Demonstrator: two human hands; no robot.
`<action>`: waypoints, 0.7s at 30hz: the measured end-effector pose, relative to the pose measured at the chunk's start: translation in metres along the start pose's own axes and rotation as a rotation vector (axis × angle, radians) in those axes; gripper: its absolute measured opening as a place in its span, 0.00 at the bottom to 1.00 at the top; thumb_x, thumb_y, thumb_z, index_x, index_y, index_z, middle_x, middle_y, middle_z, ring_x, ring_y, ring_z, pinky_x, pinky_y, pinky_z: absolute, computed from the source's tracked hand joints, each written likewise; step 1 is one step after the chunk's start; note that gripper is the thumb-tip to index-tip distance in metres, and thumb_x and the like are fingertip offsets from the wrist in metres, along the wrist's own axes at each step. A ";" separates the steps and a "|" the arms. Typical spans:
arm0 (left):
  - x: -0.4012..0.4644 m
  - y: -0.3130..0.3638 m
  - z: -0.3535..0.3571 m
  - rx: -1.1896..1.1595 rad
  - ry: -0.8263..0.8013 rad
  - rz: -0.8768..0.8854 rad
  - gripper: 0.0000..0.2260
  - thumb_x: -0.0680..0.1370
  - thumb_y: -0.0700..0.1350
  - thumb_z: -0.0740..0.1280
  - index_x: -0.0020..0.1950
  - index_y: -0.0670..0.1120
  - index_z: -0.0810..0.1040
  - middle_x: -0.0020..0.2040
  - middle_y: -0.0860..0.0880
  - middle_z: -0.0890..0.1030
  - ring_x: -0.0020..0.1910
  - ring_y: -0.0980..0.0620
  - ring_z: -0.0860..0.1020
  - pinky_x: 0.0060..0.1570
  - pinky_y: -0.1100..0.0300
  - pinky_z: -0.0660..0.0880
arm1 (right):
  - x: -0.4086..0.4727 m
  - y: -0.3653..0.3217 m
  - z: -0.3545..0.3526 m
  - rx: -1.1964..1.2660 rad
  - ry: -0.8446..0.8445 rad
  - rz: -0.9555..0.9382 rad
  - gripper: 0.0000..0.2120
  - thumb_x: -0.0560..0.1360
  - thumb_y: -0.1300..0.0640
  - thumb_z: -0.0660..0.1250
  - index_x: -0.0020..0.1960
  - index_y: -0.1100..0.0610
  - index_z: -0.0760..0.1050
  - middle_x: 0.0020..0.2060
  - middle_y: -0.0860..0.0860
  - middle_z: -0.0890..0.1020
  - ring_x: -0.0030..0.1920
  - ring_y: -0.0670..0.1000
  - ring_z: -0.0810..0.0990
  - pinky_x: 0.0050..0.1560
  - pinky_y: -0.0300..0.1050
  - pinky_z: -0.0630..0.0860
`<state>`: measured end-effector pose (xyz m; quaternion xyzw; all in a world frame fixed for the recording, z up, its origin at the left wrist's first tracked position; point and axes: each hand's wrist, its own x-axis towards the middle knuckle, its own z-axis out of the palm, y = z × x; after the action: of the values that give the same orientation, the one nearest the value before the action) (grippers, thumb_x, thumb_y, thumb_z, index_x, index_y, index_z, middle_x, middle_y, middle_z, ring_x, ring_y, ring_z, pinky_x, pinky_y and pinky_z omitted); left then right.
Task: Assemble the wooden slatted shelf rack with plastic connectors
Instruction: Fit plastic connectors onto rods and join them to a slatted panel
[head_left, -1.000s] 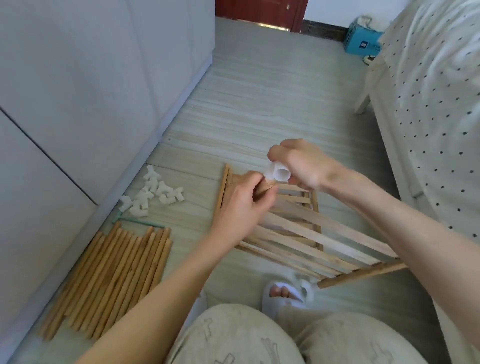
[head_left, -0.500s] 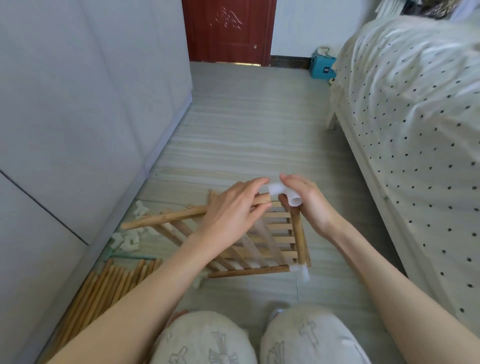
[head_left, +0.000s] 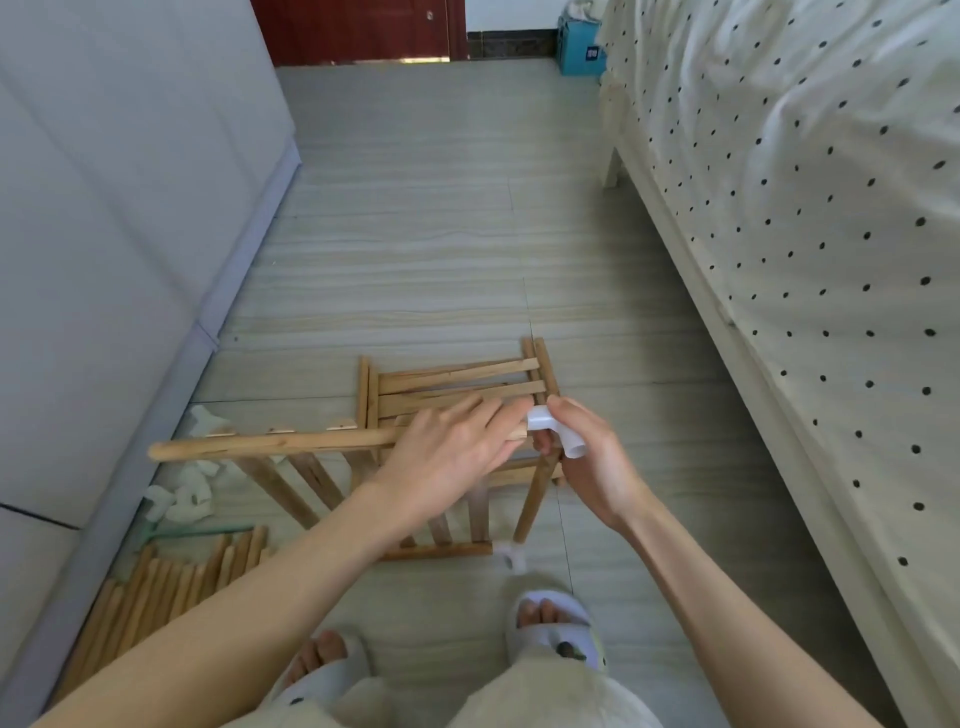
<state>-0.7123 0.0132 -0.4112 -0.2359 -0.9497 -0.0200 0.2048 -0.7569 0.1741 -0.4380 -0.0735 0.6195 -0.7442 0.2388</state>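
Note:
A wooden slatted shelf panel (head_left: 291, 445) is held up on edge over the floor, its top rail running left to right. My left hand (head_left: 457, 449) grips the right end of that rail. My right hand (head_left: 587, 457) pinches a white plastic connector (head_left: 553, 428) that sits on the rail's end. Another white connector (head_left: 511, 557) is on the panel's lower right corner. A second slatted panel (head_left: 462, 382) lies flat on the floor behind. Loose white connectors (head_left: 182, 501) lie at the left, and a bundle of wooden rods (head_left: 161, 587) lies at lower left.
A grey cabinet (head_left: 104, 234) runs along the left. A bed with a dotted sheet (head_left: 805, 208) fills the right side. A red door (head_left: 358, 28) and a blue box (head_left: 582, 49) stand at the far end. My slippered feet (head_left: 553, 623) are below the panel.
The held panel has been raised and turned on edge, and my view has tilted up then back down. My right hand keeps the white connector on the rail's end.

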 end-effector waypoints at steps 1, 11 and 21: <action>0.000 0.000 0.003 0.020 -0.002 0.008 0.12 0.74 0.46 0.68 0.55 0.43 0.80 0.42 0.48 0.81 0.40 0.50 0.81 0.23 0.59 0.74 | 0.000 0.005 -0.001 0.068 -0.003 -0.012 0.12 0.71 0.52 0.63 0.45 0.62 0.72 0.34 0.52 0.70 0.34 0.45 0.69 0.38 0.36 0.66; 0.006 -0.008 -0.001 0.048 -0.054 0.063 0.09 0.75 0.43 0.64 0.49 0.40 0.81 0.39 0.45 0.78 0.35 0.48 0.80 0.20 0.59 0.70 | 0.003 0.012 0.001 0.137 0.048 -0.074 0.07 0.69 0.56 0.61 0.36 0.60 0.72 0.27 0.48 0.72 0.31 0.46 0.69 0.32 0.34 0.67; 0.018 -0.011 -0.011 -0.422 -0.553 -0.393 0.07 0.78 0.55 0.62 0.49 0.53 0.72 0.41 0.57 0.73 0.47 0.56 0.69 0.43 0.57 0.68 | -0.007 0.005 -0.004 -0.188 -0.013 -0.026 0.10 0.78 0.52 0.61 0.41 0.56 0.74 0.33 0.45 0.77 0.37 0.42 0.74 0.42 0.34 0.67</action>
<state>-0.7274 0.0098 -0.3938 -0.0831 -0.9711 -0.1892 -0.1192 -0.7506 0.1803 -0.4418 -0.1087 0.6841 -0.6852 0.2252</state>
